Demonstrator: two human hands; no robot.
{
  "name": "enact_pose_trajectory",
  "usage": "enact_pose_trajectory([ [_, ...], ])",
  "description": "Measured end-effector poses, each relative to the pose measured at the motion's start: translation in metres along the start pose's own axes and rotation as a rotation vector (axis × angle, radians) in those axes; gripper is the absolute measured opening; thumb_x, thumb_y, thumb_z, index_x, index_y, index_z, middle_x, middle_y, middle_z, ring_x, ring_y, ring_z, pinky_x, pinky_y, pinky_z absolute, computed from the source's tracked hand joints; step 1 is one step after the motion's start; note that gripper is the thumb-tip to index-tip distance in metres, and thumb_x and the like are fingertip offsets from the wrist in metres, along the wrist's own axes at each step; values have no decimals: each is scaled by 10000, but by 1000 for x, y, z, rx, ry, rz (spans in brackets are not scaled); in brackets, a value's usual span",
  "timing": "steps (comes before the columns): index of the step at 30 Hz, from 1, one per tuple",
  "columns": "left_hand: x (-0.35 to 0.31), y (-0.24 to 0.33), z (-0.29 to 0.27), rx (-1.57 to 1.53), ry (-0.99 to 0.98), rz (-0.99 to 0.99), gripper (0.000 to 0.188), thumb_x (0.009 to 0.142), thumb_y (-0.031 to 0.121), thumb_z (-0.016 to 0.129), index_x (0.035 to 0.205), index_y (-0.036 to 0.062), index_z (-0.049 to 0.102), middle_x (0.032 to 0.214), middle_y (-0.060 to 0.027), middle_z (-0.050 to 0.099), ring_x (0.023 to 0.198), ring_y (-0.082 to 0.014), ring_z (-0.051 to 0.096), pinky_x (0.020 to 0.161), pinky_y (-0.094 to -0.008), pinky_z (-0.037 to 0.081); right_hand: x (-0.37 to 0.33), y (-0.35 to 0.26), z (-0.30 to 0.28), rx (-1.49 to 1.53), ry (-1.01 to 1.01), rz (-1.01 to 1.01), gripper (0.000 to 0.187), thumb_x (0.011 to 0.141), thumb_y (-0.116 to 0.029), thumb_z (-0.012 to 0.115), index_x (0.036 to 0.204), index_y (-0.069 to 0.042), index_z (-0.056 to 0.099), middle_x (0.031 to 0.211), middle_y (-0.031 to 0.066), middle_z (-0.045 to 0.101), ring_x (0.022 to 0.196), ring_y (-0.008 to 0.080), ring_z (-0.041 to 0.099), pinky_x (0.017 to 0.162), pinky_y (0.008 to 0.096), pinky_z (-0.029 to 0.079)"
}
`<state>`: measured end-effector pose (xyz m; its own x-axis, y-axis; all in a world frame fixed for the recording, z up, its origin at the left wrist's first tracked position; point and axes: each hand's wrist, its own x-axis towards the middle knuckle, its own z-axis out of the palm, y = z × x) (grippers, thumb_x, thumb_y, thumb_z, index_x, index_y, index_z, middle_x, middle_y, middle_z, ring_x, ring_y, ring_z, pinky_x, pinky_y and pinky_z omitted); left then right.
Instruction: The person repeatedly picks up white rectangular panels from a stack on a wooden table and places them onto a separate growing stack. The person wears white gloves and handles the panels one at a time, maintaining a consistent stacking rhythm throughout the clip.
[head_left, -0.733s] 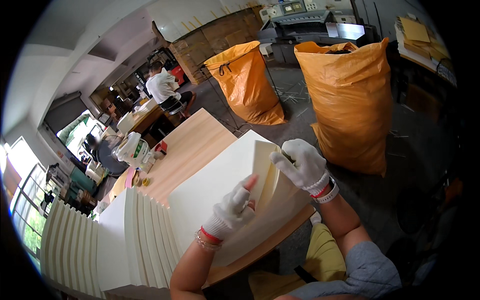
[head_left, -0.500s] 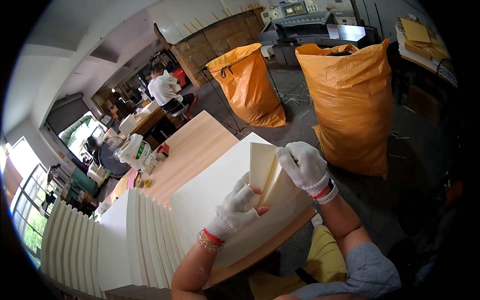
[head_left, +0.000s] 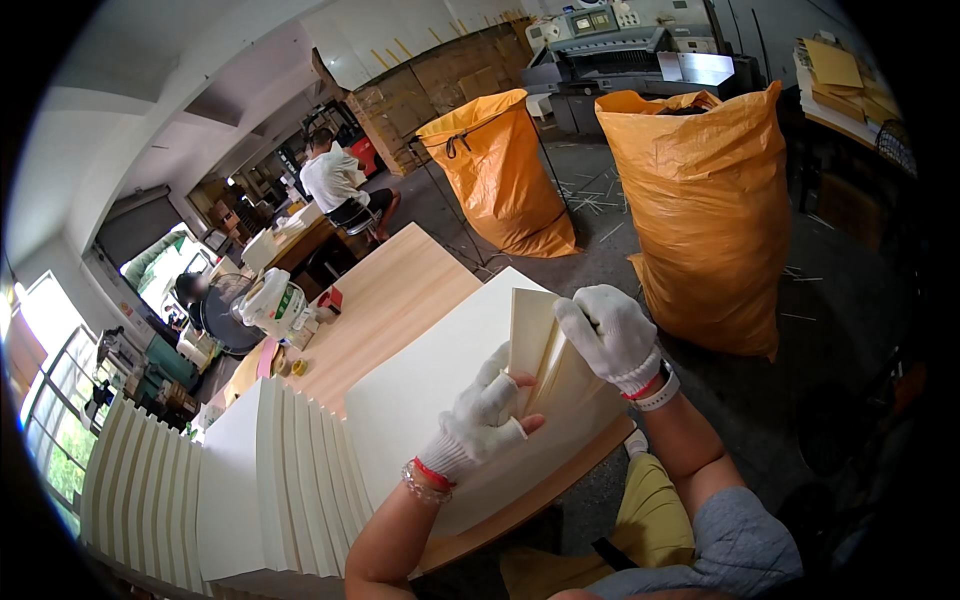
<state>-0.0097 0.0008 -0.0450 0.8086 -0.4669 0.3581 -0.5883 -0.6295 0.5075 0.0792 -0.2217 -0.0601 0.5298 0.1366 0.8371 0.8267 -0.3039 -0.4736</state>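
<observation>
A folded piece of cream card (head_left: 530, 325) stands tilted between my hands, its flaps partly apart. My left hand (head_left: 480, 415), in a white knit glove with some fingertips bare, grips its lower left part between thumb and fingers. At the upper right edge my gloved right hand (head_left: 610, 338) pinches the card with curled fingers; the thumb's contact is partly hidden. Beneath both hands lies a large white sheet or stack of sheets (head_left: 420, 375) on the wooden table. Left of it, several thick stacks of folded white card (head_left: 300, 480) stand in a row.
Two orange sacks (head_left: 700, 220) stand on the floor beyond the table (head_left: 390, 285). A white bucket (head_left: 272, 302), tape rolls (head_left: 299, 367) and a fan (head_left: 225, 310) are at the far left. A person (head_left: 335, 185) sits at another table. Paper strips (head_left: 590, 195) litter the floor.
My view has shifted slightly. Both hands keep their hold, and the card has turned a little, with its left flap showing wider.
</observation>
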Motion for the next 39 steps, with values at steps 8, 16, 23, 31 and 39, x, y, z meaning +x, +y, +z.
enact_pose_trajectory([
  [8, 1, -8, 5, -63, 73, 13, 523, 776, 85, 841, 1240, 71, 598, 1406, -193, 503, 1283, -354, 528, 1043, -396, 430, -1, 2, 3, 25, 20, -19, 330, 993, -222, 618, 730, -39, 539, 650, 137, 519, 623, 348, 536, 598, 450, 417],
  [16, -3, -11, 0, 37, 1, 13, 445, 811, 35, 727, 1235, 35, 592, 1265, -222, 523, 1091, -348, 591, 944, -368, 481, 1, -2, -1, -11, 13, -41, 350, 989, -230, 622, 709, -36, 539, 637, 143, 513, 628, 346, 545, 598, 445, 424],
  [23, 4, -2, 3, -46, 15, 20, 336, 803, 28, 757, 1095, 24, 590, 1469, -278, 439, 1219, -423, 579, 1004, -400, 495, 0, -2, 0, -21, 8, -30, 315, 989, -191, 599, 721, -33, 550, 638, 137, 500, 624, 340, 543, 579, 442, 420],
  [31, 1, -2, 5, -7, 65, 24, 573, 803, 29, 767, 1339, 75, 570, 1466, -243, 464, 1231, -369, 557, 1025, -403, 442, -1, 0, -2, 2, -5, -37, 322, 984, -201, 607, 719, -31, 540, 643, 144, 490, 621, 346, 528, 597, 453, 412],
  [39, 5, 3, 5, -21, 39, 23, 529, 785, 42, 783, 1278, 78, 594, 1455, -244, 469, 1246, -376, 547, 1043, -396, 434, -1, -1, 0, -2, -10, -38, 256, 981, -191, 602, 780, -34, 577, 669, 129, 513, 657, 343, 546, 605, 455, 413],
])
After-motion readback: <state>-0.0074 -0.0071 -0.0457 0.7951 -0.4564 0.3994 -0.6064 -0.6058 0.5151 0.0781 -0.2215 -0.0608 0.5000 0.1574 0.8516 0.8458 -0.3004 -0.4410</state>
